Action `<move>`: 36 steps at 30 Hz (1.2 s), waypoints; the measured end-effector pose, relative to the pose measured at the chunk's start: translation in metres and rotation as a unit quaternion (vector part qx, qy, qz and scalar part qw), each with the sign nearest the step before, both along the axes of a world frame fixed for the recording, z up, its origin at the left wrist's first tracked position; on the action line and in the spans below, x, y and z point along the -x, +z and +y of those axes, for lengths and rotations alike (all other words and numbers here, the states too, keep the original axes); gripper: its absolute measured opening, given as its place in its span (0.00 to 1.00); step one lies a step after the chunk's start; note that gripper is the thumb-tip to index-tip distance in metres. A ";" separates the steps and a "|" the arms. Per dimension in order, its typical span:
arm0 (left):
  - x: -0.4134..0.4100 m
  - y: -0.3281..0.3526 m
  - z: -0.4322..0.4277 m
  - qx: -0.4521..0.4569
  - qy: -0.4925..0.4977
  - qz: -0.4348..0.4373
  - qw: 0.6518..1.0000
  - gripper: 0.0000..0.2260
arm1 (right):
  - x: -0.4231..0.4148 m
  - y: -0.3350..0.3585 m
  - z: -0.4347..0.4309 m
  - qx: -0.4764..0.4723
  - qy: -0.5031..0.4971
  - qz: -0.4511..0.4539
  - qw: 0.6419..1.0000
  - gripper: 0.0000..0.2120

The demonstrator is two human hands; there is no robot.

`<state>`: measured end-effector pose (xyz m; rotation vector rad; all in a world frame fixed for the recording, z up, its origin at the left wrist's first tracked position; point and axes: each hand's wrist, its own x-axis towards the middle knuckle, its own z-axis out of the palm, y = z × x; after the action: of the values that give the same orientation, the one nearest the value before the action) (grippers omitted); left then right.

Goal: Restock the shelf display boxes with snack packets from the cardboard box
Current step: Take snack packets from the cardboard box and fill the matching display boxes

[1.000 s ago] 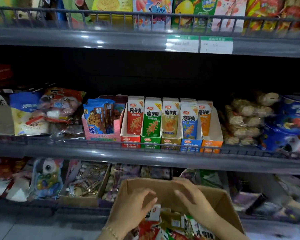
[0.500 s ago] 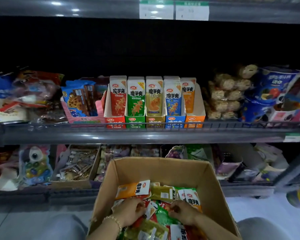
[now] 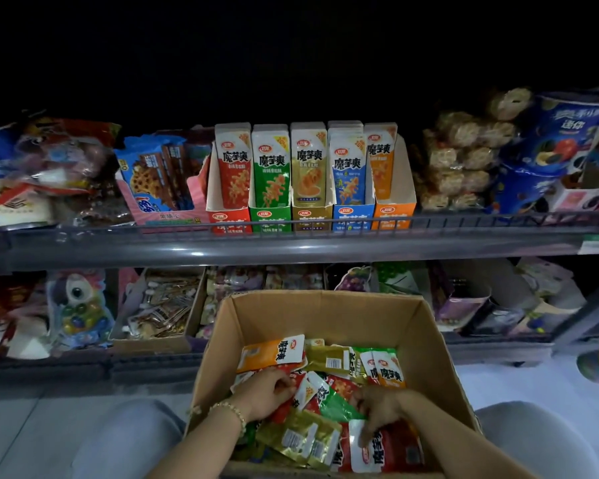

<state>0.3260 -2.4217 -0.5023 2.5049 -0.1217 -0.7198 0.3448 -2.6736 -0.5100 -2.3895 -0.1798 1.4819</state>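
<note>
box (image 3: 325,316), 6 o'clock: left hand (image 3: 267,392), off the rim, now curled round red packets (image 3: 285,413); right hand (image 3: 381,406) likewise down among them, grip unclear; picking begun, display boxes (image 3: 310,216) at 12 o'clock waiting.

Inside the cardboard box (image 3: 325,312), the left hand (image 3: 265,392) grips red snack packets (image 3: 329,361) — the right hand (image 3: 382,407) touches another nearby. Above, five display boxes (image 3: 270,216) line the shelf (image 3: 118,247) front edge.

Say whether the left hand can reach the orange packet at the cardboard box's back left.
Probably yes: the orange packet lies uncovered on top, just beyond the left hand, in the open cardboard box.
</note>
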 end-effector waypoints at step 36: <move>0.002 0.068 -0.026 0.237 0.158 -0.014 0.959 0.13 | -0.007 0.104 -0.029 -0.348 -0.401 -0.355 0.769 0.11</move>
<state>0.3241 -2.4482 -0.4347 2.0112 0.0871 -0.4575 0.3514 -2.7030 -0.4057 -1.8476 0.1152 0.0361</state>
